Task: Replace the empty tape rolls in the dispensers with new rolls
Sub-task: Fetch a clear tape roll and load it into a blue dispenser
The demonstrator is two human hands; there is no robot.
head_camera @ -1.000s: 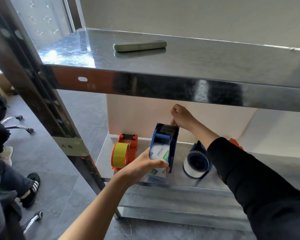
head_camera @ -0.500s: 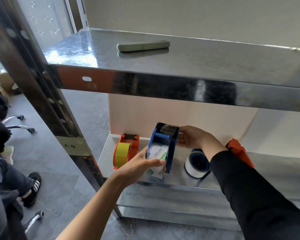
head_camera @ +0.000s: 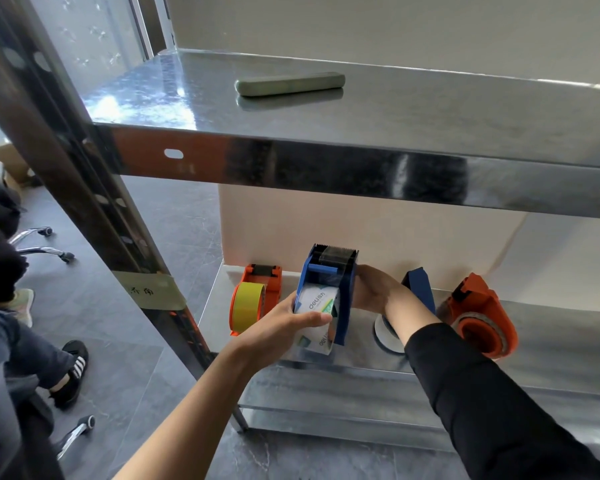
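Observation:
A blue tape dispenser (head_camera: pixel 345 289) stands upright on the lower steel shelf (head_camera: pixel 551 327), holding a clear tape roll with a white printed core (head_camera: pixel 317 303). My left hand (head_camera: pixel 284 323) grips the roll and the dispenser's left side. My right hand (head_camera: pixel 371 289) holds the dispenser's right side. An orange dispenser with a yellow roll (head_camera: pixel 252 303) stands to the left. A second blue dispenser (head_camera: pixel 418 289) with a white roll (head_camera: pixel 383 332) sits behind my right forearm, partly hidden. Another orange dispenser (head_camera: pixel 482 320) lies at the right.
An upper steel shelf (head_camera: pixel 395 116) overhangs the work area, with a flat grey-green bar (head_camera: pixel 290 84) lying on it. A steel upright post (head_camera: pixel 94 209) stands to the left. Another person's legs and a chair base are on the floor at far left.
My right hand has dropped from the dispenser's top to its right side. The view has shifted, showing the orange dispenser at the right.

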